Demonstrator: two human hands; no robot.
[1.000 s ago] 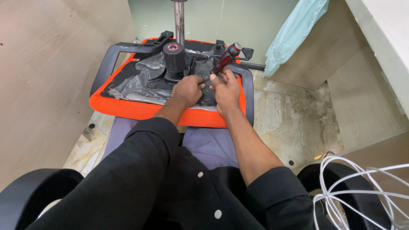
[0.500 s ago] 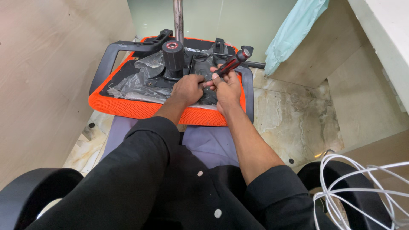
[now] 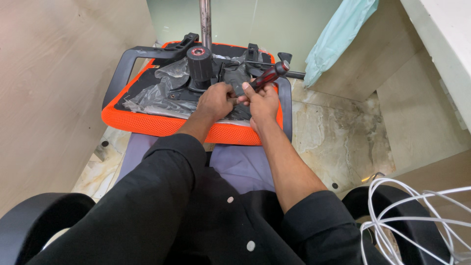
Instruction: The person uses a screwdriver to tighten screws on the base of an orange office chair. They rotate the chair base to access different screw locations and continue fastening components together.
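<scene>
Floor: a pale marbled stone floor [image 3: 338, 142] lies under the work, between a beige wall panel on the left and a wooden cabinet side on the right.
Chair seat: an upturned office chair seat with bright orange mesh edging [image 3: 162, 125] rests upside down in front of the person, its underside facing up.
Armrest loop: a black plastic armrest frame [image 3: 122, 66] curves up along the left edge of the seat.
Plastic wrap: crumpled clear plastic sheeting [image 3: 157, 93] covers the left part of the underside.
Mechanism: a black metal tilt mechanism [image 3: 233, 73] sits in the middle of the underside, beside a black cylinder collar with a red ring [image 3: 199, 61] from which a grey metal column [image 3: 205, 19] rises.
Cloth: a light turquoise cloth [image 3: 338, 34] hangs at the upper right, well apart from the hands.
Cable: a loop of white cable [image 3: 407, 216] lies at the lower right.
Left hand: the left hand [image 3: 214, 100] rests on the mechanism with fingers curled narrowly; what they pinch cannot be told.
Right hand: the right hand [image 3: 262, 100] is closed around a screwdriver.
Screwdriver: the red and black handled screwdriver [image 3: 269, 76] tilts up to the right, its tip hidden between the hands.
</scene>
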